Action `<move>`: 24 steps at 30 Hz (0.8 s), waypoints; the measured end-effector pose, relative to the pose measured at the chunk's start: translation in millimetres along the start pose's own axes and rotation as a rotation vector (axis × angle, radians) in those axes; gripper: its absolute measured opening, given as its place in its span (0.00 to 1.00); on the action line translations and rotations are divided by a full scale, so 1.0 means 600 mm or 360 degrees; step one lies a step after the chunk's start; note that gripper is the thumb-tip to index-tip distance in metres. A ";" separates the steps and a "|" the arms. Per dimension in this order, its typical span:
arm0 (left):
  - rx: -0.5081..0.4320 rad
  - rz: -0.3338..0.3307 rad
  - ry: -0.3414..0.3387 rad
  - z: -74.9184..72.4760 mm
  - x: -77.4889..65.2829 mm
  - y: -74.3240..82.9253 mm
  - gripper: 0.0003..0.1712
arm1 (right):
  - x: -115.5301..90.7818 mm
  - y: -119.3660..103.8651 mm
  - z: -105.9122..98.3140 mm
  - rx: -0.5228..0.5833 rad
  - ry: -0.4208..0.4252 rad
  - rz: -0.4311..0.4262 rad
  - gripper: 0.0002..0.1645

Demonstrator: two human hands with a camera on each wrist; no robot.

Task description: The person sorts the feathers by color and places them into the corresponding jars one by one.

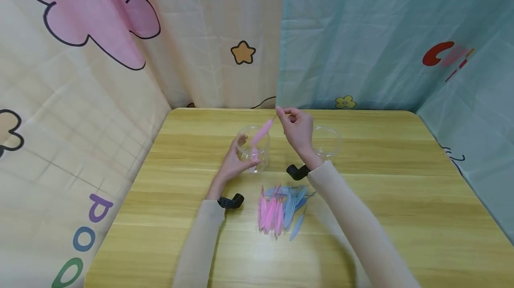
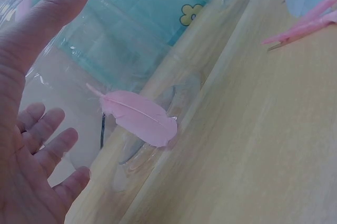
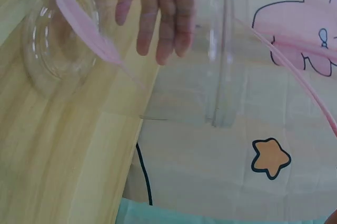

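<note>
Cream curtain (image 1: 201, 24): far L, also runs behind bench (image 1: 401, 198); star print.
L hand (image 1: 233, 161): grip wraps clear jar, thumb on near side, fingers round far side; steadies it.
Clear jar (image 1: 263, 155): on bench, approx. upright, mouth up; L of R hand.
Jarred feather (image 1: 254, 159): pink, 1 pc inside jar, vane twd base, quill twd mouth.
Held feather (image 1: 262, 132): pink; vane end at jar mouth. Can't tell if tip is past rim.
Key relation: held feather lies down-left of R grip, long axis on a diagonal, quill high R, vane low L; jar mouth directly at its low end. R hand has the feather, L hand is nearer the jar.
Pink feathers (image 1: 270, 214): loose bunch, nr side of bench, roughly parallel, well apart from jar.
Blue feathers (image 1: 289, 212): just R of pinks, some overlap, messier angles.
R hand (image 1: 298, 134): grip = thumb + finger pinch on held feather's quill end, above bench.
Clear lid (image 1: 327, 141): prob. a lid; flat on bench, R of R hand.
Teal curtain (image 1: 353, 33): behind bench, far R.
</note>
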State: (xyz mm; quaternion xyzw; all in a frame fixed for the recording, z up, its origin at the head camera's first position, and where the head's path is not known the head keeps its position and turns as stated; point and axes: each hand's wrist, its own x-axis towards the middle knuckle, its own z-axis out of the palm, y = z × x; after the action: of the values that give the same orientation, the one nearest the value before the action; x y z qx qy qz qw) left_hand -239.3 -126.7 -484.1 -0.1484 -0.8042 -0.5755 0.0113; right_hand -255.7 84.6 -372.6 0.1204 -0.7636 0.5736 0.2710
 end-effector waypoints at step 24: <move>-0.0001 -0.0022 0.0020 0.003 0.003 -0.006 0.62 | -0.114 0.086 -0.072 -0.0261 -0.1491 0.0859 0.21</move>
State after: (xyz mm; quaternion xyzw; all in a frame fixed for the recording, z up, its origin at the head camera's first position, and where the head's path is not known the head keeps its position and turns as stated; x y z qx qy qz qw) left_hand -241.6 -125.6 -487.5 -0.1393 -0.8050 -0.5766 0.0123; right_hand -213.2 133.0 -443.6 0.1413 -0.8486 0.4464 -0.2464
